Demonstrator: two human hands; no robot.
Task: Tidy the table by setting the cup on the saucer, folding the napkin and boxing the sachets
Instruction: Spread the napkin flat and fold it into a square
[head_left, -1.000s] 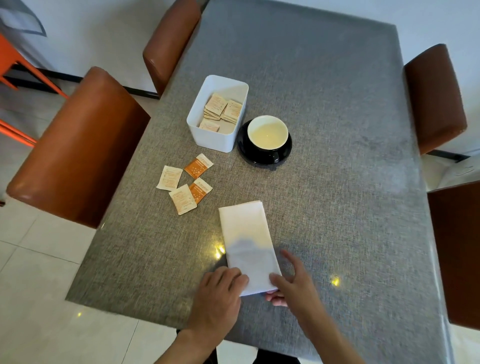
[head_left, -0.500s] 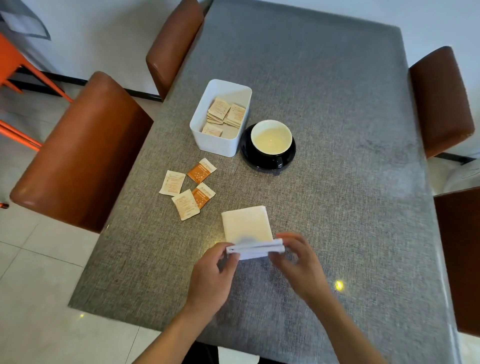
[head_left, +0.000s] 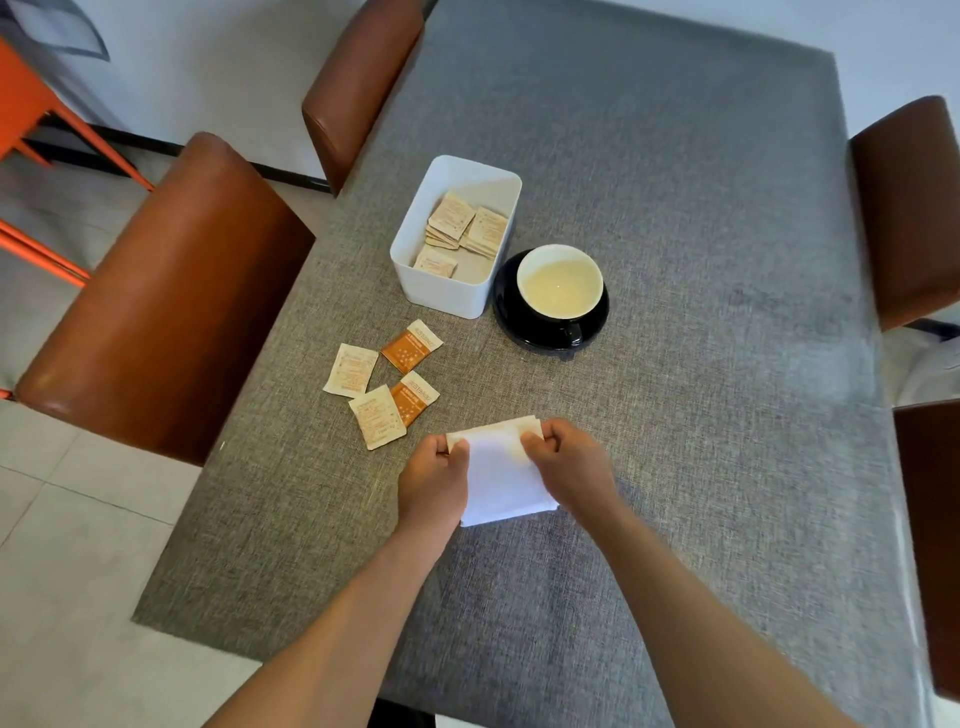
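A white napkin (head_left: 501, 478) lies folded in half on the grey table (head_left: 675, 415). My left hand (head_left: 434, 480) pinches its far left corner and my right hand (head_left: 571, 467) pinches its far right corner. The cup (head_left: 560, 280), white inside, stands on the black saucer (head_left: 597, 325) beyond it. Beside the saucer sits a white box (head_left: 452, 296) holding several sachets (head_left: 462, 228). Several loose sachets (head_left: 387, 382), some orange and some pale, lie on the table left of the napkin.
Brown padded chairs stand along the left side (head_left: 171, 301), (head_left: 358, 88) and the right side (head_left: 909, 208). An orange frame (head_left: 31, 114) is on the floor at far left. The table's near edge is close below my forearms.
The napkin lay long and flat with my hands on its near end. Both hands lifted that end and carried it over to the far edge, halving the napkin.
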